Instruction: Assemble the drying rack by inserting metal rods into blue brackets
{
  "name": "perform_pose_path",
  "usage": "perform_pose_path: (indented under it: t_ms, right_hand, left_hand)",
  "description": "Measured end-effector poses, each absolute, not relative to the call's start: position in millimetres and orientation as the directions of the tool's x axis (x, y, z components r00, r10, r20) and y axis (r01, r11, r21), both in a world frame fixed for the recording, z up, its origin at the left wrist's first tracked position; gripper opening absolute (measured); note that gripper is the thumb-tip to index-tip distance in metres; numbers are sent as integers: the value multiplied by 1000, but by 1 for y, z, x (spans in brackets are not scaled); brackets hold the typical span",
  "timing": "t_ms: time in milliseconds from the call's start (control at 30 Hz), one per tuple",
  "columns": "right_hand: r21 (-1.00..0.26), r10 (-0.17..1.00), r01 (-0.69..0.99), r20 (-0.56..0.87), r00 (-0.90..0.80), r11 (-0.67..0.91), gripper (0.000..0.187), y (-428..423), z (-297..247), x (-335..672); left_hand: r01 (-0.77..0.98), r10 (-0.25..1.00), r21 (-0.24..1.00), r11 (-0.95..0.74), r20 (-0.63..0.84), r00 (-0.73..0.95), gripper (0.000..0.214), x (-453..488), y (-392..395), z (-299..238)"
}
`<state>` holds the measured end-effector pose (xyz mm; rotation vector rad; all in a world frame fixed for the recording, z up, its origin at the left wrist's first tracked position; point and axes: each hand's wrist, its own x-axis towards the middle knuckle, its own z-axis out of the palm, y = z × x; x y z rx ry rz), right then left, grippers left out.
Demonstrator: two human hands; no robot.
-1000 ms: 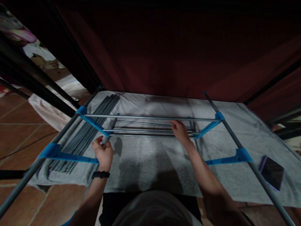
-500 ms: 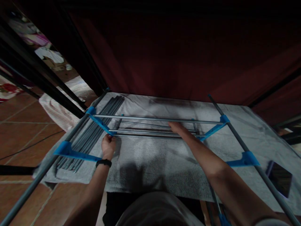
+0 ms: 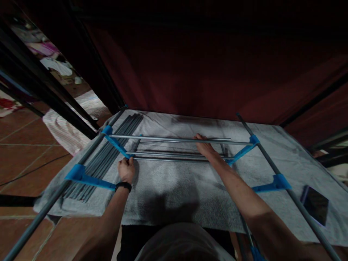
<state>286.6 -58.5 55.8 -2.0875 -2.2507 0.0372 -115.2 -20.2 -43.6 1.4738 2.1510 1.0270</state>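
Note:
A grey tube frame with blue plastic brackets rests over a towel-covered surface. My left hand is closed at the inner end of the upper left blue bracket, its fingertips partly hidden. My right hand reaches past the front crossbars and grips a thin metal rod, whose right end sticks out beyond the hand. The long upper crossbar passes close by that hand. Lower crossbars run between the left bracket and the right blue bracket.
A bundle of grey tubes lies on the grey towel at left. A phone lies at right, beyond the frame's right side tube. Dark red fabric hangs behind, and a tiled floor shows at left.
The thin rod's right end has come up and now extends past my right hand, whose fingers have moved over the upper crossbar. My left hand stays at the bracket end.

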Motion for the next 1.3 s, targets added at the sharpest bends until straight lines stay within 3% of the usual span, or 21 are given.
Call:
perform_pose_path:
  t_ms: [100, 300, 533, 867, 1300]
  right_hand:
    - [-15, 995, 999, 90, -44, 46, 42, -74, 64, 280]
    - [-136, 981, 986, 153, 117, -96, 49, -103, 62, 288]
    - [-129, 984, 992, 175, 30, -7, 41, -105, 69, 272]
    - [-201, 981, 975, 187, -55, 93, 44, -112, 66, 257]
    - [-220, 972, 969, 226, -64, 115, 46, -140, 61, 280]
  left_hand:
    - [658, 900, 719, 224, 107, -424, 22, -114, -22, -42]
    - [664, 888, 700, 264, 93, -451, 23, -110, -20, -39]
    - [665, 866, 690, 287, 109, -488, 23, -108, -21, -44]
    - [664, 865, 687, 294, 104, -491, 22, -102, -25, -35]
    - [706, 883, 647, 288, 107, -458, 24, -100, -27, -33]
